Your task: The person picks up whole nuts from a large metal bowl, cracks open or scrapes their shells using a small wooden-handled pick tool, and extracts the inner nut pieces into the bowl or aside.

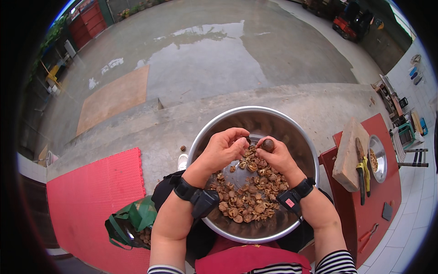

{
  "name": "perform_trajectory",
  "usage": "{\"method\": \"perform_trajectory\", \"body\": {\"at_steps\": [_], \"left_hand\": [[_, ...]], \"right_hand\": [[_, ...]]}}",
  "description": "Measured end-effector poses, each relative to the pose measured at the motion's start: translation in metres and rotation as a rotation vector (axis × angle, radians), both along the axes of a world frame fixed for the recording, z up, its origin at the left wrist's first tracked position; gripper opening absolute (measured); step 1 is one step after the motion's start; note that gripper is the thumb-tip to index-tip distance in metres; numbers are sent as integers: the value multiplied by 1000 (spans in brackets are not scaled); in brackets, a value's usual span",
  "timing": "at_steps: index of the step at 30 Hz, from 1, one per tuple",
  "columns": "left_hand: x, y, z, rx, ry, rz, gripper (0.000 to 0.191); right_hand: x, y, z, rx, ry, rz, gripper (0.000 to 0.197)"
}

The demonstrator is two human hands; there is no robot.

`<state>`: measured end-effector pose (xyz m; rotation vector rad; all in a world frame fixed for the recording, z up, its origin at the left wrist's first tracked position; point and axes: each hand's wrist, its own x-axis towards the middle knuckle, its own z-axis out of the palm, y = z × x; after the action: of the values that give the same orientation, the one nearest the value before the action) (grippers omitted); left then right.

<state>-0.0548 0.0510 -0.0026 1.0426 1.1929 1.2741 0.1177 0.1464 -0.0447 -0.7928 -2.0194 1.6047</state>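
Observation:
A large stainless steel basin (252, 110) rests on my lap, with many cracked walnut shells (251, 195) lying in it. Above its far half, my left hand (227, 147) pinches a small dark piece, apparently of walnut (248, 139), mostly hidden by the fingers. Close beside it, my right hand (279, 156) grips a tool by its rounded brown handle (268, 145). A thin shaft seems to run from that fist toward the left hand, but its tip cannot be made out. Both hands are over the shells, not down among them.
On a red table (379, 150) at right are a brick-like block (349, 156), yellow-and-black-handled pliers (362, 171), a metal bowl (382, 159) of kernels and a red-handled tool (369, 236). At left, a green bag (135, 215) of walnuts stands on a red mat (95, 191). One walnut (183, 148) lies on the concrete.

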Motion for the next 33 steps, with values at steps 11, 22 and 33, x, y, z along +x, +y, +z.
{"method": "perform_trajectory", "body": {"at_steps": [11,22,33], "left_hand": [[4,4,-4,-18,22,13,23],[-4,14,-61,111,1154,-163,24],[16,35,-97,-34,1501,-285,22]], "right_hand": [[7,22,-18,6,-38,-59,14],[-4,12,-7,14,87,-140,11],[1,20,6,10,266,-208,17]]}}
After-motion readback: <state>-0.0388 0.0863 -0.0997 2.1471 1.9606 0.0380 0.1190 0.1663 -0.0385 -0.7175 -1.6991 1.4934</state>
